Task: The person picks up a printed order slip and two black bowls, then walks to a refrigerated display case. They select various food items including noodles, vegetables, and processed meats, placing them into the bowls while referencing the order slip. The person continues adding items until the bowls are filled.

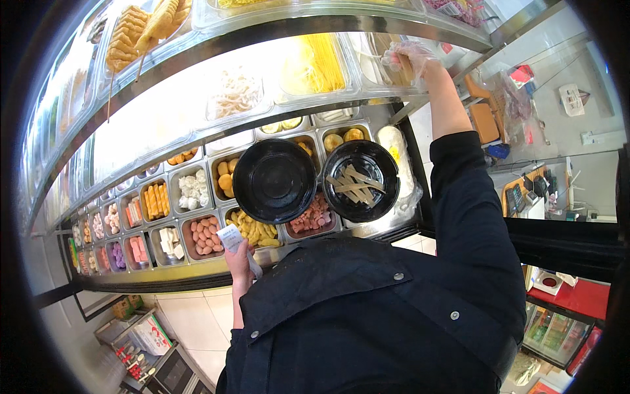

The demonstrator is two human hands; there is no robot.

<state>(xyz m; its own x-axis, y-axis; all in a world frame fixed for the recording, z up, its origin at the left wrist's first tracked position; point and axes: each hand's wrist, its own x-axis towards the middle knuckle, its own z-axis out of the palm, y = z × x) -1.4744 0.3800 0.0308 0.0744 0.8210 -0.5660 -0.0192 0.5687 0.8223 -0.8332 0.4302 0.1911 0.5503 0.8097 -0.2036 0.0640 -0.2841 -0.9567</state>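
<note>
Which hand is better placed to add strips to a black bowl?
Probably the right hand: it's gloved and at the upper flat strips, while the left hand holds a paper slip.

Look at this counter, crammed left to right with steel pans! Over the pans sits the left bowl, black and wide, and just beside it the right bowl, black too; right again, a white bundle in clear wrap! Beyond, the lower shelf: pale-strip tub, yellow-noodle tub, end tub far right! Higher, the upper shelf, lined with more tubs!
</note>
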